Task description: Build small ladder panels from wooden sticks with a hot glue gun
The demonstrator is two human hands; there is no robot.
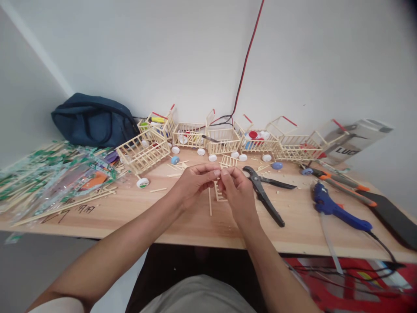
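My left hand (197,182) and my right hand (237,188) meet above the middle of the table, thumbs and fingertips pinched together. Whatever lies between the fingertips is too small and covered to make out. Just beneath the hands, partly hidden by my right hand, is a small frame of wooden sticks (222,200). A loose wooden stick (210,203) lies to its left. Behind the fingers lies a ladder-like stick panel (229,161). Black cutting pliers (267,204) rest with handles spread, right of my right hand.
Several stick-built carts with bottle-cap wheels, such as this cart (143,153), line the back. Bagged sticks (61,182) and a dark blue bag (94,121) occupy the left. At right lie a blue glue gun (339,213), orange-handled pliers (348,187) and a black flat object (394,217).
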